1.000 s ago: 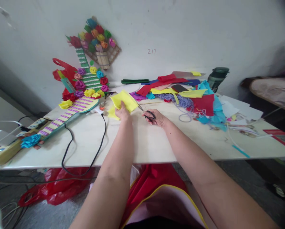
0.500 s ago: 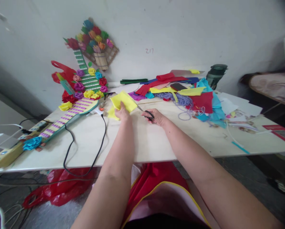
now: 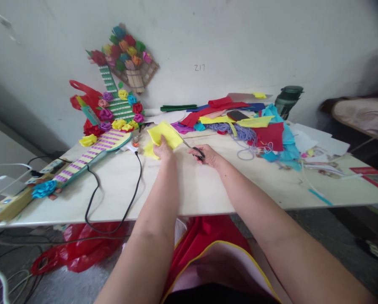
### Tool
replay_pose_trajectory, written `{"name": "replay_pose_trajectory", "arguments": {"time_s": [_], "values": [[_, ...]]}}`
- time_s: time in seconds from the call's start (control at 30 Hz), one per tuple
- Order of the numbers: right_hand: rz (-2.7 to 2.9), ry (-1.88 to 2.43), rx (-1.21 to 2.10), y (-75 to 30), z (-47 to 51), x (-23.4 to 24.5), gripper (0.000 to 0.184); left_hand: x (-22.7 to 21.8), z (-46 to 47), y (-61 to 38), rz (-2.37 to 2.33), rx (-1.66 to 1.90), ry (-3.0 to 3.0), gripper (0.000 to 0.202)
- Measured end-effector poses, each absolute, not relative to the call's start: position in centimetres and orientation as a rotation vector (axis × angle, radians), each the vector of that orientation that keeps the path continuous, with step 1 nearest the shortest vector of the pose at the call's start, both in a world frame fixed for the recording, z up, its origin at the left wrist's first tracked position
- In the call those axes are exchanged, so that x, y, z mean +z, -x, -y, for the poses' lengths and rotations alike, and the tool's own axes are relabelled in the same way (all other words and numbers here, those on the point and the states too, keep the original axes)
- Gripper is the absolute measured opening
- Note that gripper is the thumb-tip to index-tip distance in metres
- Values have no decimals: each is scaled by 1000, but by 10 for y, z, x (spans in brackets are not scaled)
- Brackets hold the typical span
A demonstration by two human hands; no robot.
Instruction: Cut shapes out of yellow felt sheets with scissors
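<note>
My left hand [image 3: 163,150] grips a folded sheet of yellow crepe paper [image 3: 166,131] above the table. To its right, my right hand [image 3: 206,156] is closed round the black handles of a pair of scissors [image 3: 199,153]. The blades point up and left, meeting the paper's right edge; how far they stand apart is too small to tell. Another yellow piece [image 3: 150,151] lies beneath the held sheet, partly hidden by my left hand.
A decorated panel with paper flowers [image 3: 108,141] and a black cable [image 3: 134,198] lie at left. Behind on the right are colored paper strips [image 3: 214,110], purple yarn [image 3: 239,131], a phone [image 3: 237,115] and a dark green bottle [image 3: 288,101]. A power strip [image 3: 14,202] sits at the left edge.
Almost nothing differs. The whole view has shifted slightly; both hands, the yellow paper and the scissors keep the same places relative to each other.
</note>
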State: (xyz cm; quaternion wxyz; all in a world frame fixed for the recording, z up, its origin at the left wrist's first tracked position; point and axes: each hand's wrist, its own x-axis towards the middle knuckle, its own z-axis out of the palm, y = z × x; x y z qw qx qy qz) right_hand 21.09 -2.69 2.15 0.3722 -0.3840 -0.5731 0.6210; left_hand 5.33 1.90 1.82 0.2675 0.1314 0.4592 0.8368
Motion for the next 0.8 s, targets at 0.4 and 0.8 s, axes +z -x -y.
{"name": "replay_pose_trajectory", "arguments": {"time_s": [0.4,0.8], "values": [[1484,1015,1556,-210,28,21,30,20,-16,-55,-1270,2230,-371,12],[1499,975,1528,-208,24,17,29,17,-18,-52,-1259,2256,-356,15]]}}
